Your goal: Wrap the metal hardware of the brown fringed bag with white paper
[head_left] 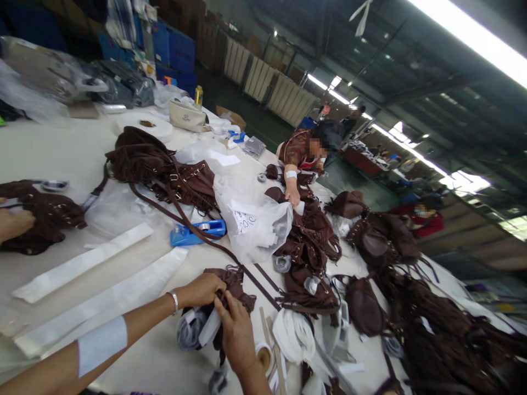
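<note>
A dark brown fringed bag point(234, 278) is between my two hands at the near side of the table. My left hand point(201, 291), with a bracelet at its wrist, is closed on the bag's top edge. Close beside it, my right hand point(239, 332) grips the same bag, thumb and fingers pressed together. A plastic-wrapped grey coil point(191, 328) and a white strip point(211, 327) hang at the bag's side below my left hand. A long brown strap point(214, 245) runs behind the bag. Part of the bag is hidden by my hands.
A blue tape dispenser point(197, 232), white paper strips point(107, 291) and a plastic bag point(255, 225) lie beyond. Another brown bag point(164, 164) stands further back. A co-worker's hand point(16, 222) is at the left; another co-worker point(302, 151) reaches across. Brown bags point(444, 329) pile up at right.
</note>
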{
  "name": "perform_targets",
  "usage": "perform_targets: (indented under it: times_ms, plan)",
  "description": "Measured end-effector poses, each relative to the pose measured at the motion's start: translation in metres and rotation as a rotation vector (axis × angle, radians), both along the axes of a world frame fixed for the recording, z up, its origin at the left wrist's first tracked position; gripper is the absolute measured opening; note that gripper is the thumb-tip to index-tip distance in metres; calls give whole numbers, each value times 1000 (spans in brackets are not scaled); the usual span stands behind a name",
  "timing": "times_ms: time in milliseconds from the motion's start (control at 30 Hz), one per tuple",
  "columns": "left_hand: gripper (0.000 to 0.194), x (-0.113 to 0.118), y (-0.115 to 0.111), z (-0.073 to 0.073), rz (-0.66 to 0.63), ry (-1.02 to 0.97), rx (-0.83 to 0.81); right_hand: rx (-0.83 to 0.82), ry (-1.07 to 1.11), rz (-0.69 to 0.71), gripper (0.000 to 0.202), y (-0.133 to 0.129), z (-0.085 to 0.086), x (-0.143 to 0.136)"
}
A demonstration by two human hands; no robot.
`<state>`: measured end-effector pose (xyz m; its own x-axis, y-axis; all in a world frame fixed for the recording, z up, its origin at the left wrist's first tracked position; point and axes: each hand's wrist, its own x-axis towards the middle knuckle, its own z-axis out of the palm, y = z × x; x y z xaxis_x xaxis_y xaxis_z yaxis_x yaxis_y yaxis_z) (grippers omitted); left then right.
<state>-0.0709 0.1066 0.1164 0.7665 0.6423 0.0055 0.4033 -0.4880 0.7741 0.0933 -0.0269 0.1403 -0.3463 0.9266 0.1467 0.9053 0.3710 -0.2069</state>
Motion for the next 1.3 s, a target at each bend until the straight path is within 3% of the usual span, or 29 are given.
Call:
perform_targets:
  times_ms: [200,333,600,800,900,1033,1167,1300]
  plan:
    - [20,-8,-14,-1,40,-3,-29,-303,315,-21,58,-9,26,4]
    - [30,-14,-22,-7,68,10,-39,-386,403,-21,47,-9,26,4]
    - [26,-15,-30,-6,75,12,-44,-220,359,-151,38,-7,3,-15]
    - [41,-28,-36,-6,75,37,14,-26,306,-184,50,-7,-15,-17]
    - [53,-33,-40,-13,107,84,107,-41,225,-154,61,-7,-14,-15]
    - [44,-33,-46,-17,84,150,188,-85,67,-215,80,-9,-24,-17]
    - [43,-31,-49,-21,74,193,303,-77,-65,-406,54,-12,-52,-20]
    - [55,-35,-52,-39,72,285,410,-110,-142,-415,51,-12,-67,-17]
